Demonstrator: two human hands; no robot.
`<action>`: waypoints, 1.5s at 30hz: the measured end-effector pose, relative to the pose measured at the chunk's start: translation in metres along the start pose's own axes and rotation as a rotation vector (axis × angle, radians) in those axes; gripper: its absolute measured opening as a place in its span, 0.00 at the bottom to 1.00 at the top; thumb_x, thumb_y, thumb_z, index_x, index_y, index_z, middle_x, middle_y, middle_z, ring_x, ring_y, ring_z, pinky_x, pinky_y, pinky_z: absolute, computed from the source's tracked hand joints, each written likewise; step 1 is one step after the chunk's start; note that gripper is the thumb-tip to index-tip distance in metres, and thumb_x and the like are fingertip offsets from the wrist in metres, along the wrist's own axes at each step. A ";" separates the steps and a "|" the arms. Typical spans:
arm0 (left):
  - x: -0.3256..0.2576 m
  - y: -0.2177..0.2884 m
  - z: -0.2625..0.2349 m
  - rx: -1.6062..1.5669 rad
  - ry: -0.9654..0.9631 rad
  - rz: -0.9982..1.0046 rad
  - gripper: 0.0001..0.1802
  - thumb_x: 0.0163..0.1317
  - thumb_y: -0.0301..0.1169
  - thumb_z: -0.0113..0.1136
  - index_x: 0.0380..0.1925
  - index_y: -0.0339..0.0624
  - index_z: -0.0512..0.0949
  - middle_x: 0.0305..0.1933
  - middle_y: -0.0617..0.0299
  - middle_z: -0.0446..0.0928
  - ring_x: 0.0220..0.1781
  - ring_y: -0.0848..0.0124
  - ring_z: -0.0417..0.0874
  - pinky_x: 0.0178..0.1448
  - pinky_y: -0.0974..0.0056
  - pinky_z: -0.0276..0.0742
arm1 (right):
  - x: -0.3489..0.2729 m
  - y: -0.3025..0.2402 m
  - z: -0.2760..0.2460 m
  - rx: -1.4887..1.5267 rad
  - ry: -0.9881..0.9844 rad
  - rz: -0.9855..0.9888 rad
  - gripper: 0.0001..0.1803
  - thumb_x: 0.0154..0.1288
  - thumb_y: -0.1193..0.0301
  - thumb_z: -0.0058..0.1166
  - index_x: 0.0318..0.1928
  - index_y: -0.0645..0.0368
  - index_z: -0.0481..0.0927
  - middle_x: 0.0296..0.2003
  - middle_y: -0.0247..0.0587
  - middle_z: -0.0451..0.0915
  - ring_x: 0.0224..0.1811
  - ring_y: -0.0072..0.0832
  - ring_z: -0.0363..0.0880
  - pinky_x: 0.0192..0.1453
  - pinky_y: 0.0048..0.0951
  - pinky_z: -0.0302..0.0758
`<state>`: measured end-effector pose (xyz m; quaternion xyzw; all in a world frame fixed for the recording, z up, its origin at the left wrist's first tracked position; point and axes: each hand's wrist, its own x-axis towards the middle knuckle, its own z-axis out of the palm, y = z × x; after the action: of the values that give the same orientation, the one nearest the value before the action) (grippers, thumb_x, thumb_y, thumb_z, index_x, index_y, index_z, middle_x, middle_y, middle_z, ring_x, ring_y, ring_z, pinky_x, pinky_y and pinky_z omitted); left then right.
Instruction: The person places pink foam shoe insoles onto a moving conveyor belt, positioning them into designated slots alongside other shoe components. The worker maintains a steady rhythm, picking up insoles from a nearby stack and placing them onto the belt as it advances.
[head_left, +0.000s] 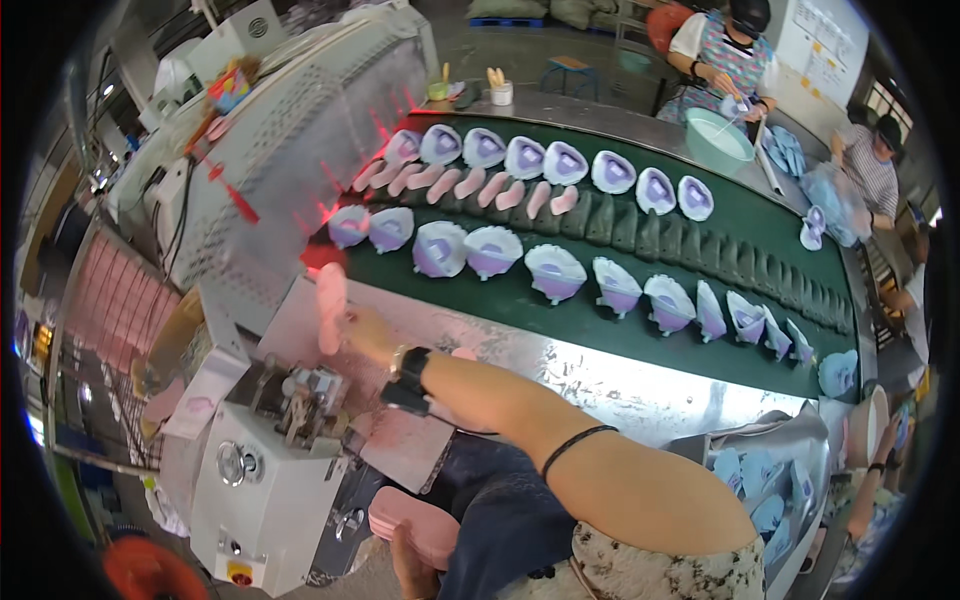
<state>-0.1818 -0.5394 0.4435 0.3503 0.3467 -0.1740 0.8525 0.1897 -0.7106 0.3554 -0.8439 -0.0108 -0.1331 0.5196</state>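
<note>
Reaching across the machine's front, my right hand (pixel 367 334) grips a pink insole-shaped foam piece (pixel 331 310) by its edge, close to the conveyor's left end. A wristwatch and a dark band are on that arm. At the lower edge, my left hand (pixel 410 562) is closed on a small stack of pink insole pieces (pixel 425 522); part of that hand is cut off by the frame. Between my hands stands a small white machine (pixel 262 497) with metal rollers on top. A pinkish plate (pixel 402 440) lies beside it.
A green conveyor belt (pixel 480 292) carries rows of purple-and-white shoe uppers (pixel 555 272), dark shoe lasts (pixel 650 232) and pink pieces (pixel 508 194). A perforated metal housing (pixel 300 130) with red light stands left. A bin of blue pieces (pixel 765 490) is right. Other people work beyond the belt.
</note>
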 end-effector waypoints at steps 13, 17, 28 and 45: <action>0.026 -0.015 0.030 0.086 -0.076 -0.090 0.22 0.63 0.36 0.51 0.55 0.38 0.68 0.51 0.55 0.75 0.54 0.58 0.77 0.60 0.54 0.72 | -0.006 0.221 -0.448 -0.511 0.675 0.291 0.14 0.48 0.74 0.54 0.38 0.64 0.79 0.31 0.53 0.81 0.35 0.50 0.81 0.41 0.42 0.76; 0.011 -0.013 0.049 0.063 -0.007 -0.068 0.20 0.63 0.34 0.52 0.53 0.35 0.70 0.47 0.54 0.77 0.49 0.59 0.79 0.53 0.55 0.76 | 0.007 0.150 -0.346 -0.213 0.467 0.032 0.12 0.51 0.73 0.55 0.38 0.61 0.78 0.30 0.49 0.79 0.33 0.41 0.79 0.38 0.40 0.74; 0.010 -0.003 0.033 0.004 0.062 -0.041 0.15 0.65 0.32 0.56 0.46 0.30 0.75 0.42 0.58 0.79 0.42 0.68 0.82 0.46 0.66 0.78 | -0.214 -0.090 -0.127 0.406 -0.729 0.262 0.12 0.60 0.65 0.60 0.39 0.59 0.80 0.31 0.35 0.81 0.32 0.19 0.77 0.35 0.25 0.74; -0.021 -0.004 -0.017 -0.115 -0.202 -0.087 0.24 0.65 0.29 0.48 0.58 0.25 0.65 0.58 0.43 0.73 0.60 0.54 0.75 0.66 0.55 0.69 | -0.071 -0.104 -0.062 -0.287 -0.168 -0.254 0.18 0.58 0.62 0.60 0.44 0.62 0.78 0.38 0.49 0.81 0.38 0.44 0.81 0.43 0.37 0.75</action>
<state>-0.2067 -0.5289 0.4476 0.2663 0.2831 -0.2251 0.8935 0.0915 -0.7091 0.4561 -0.9092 -0.1412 -0.1269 0.3706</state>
